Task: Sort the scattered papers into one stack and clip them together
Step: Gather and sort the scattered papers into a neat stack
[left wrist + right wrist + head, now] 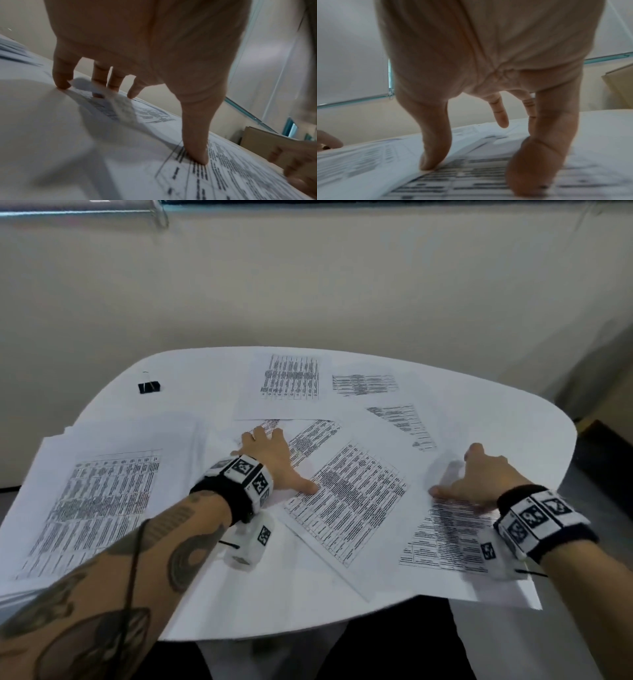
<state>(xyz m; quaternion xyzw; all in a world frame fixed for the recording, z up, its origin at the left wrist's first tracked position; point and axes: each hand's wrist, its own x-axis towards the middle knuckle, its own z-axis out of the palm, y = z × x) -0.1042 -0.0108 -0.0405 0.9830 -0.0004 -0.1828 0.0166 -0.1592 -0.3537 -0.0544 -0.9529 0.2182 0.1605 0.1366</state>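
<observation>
My left hand (270,460) is spread flat, fingers straight, fingertips (61,83) pressing down on a tilted printed sheet (349,501) in the middle of the white table (191,371); thumb tip sits on the table grid of that sheet, nothing gripped. My right hand (479,477) is also splayed, thumb and fingers straight and pressing on the near-right sheet (448,539), which overhangs the table's near edge; holding nothing, just pushing down. Papers counted from the head view: 1 pile at the left (102,501) with a printed page on top and more edges showing under it, count in the pile unclear; 1 sheet far centre (284,385); 1 sheet far right (366,385); 1 angled sheet right of centre (404,426); 1 partly covered sheet beside my left fingers (311,440); plus the 2 under my hands. So 6 loose sheets visible, overlapping each other in the middle. 1 black binder clip (149,387) lies alone at the far left of the table, well apart from both hands, touching no paper. 2 wrist bands with black-and-white markers, 1 per wrist. Wrist views are blurred.
</observation>
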